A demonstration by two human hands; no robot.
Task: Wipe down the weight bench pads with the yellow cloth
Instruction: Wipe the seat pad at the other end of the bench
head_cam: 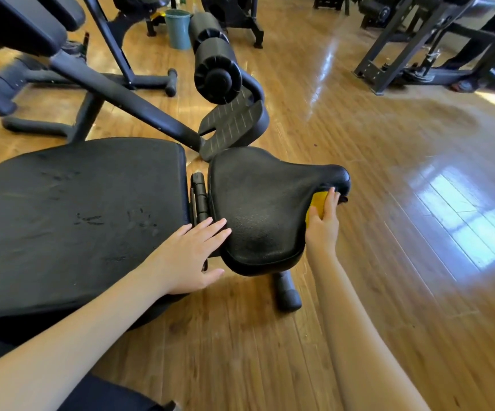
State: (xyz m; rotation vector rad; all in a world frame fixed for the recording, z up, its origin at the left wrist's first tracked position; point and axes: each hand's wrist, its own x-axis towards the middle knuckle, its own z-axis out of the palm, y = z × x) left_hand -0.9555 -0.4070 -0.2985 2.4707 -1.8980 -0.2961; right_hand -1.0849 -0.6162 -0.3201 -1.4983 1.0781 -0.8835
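The black weight bench has a large back pad (71,221) on the left and a smaller seat pad (258,203) on the right, with a hinge between them. My left hand (190,256) rests flat, fingers straight, across the gap onto the seat pad's near left edge. My right hand (324,221) presses the yellow cloth (317,201) against the seat pad's right side edge, near its narrow tip. Most of the cloth is hidden under my palm.
Black foam rollers (215,69) and a ridged footplate (234,123) stand just beyond the seat pad. A teal bucket (178,28) sits on the wooden floor at the back. Other black gym frames stand at the far left and far right (418,40).
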